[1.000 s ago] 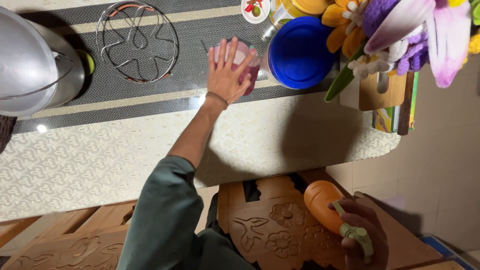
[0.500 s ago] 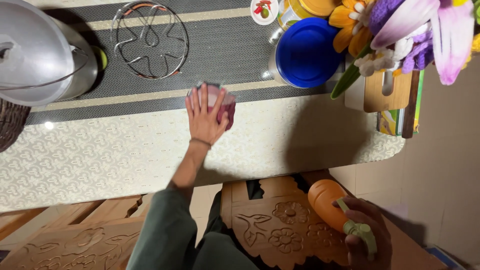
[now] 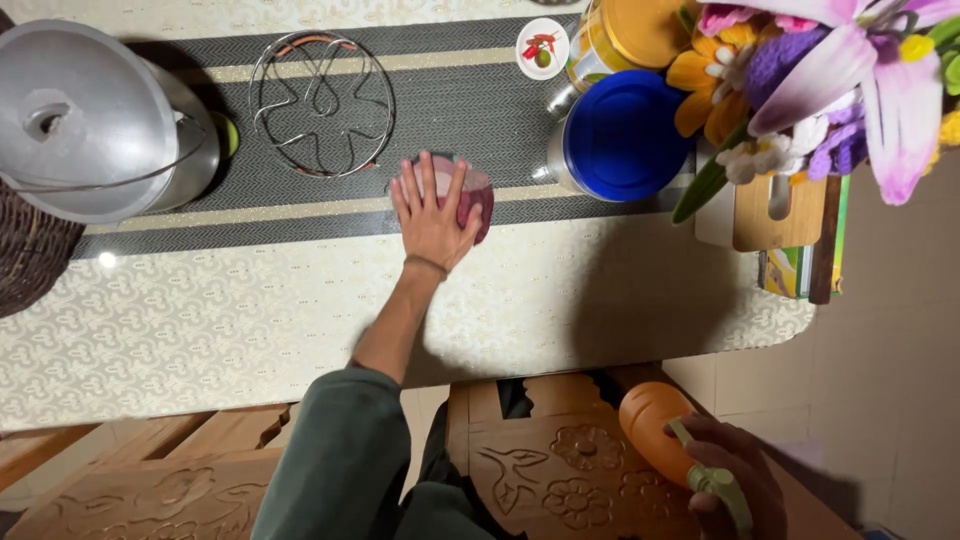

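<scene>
Fingers of the left hand (image 3: 432,215) spread flat over the pink cup (image 3: 470,195) on the counter (image 3: 300,300), covering not gripping. Right hand (image 3: 725,480) down by the carved chair (image 3: 560,470), clamped on an orange carrot-shaped toy (image 3: 655,430). Closing round the cup looks like what's called for.

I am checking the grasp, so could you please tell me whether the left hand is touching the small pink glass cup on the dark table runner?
Touching. The head view shows the left hand spread over the small pink glass cup, with no gap.
</scene>
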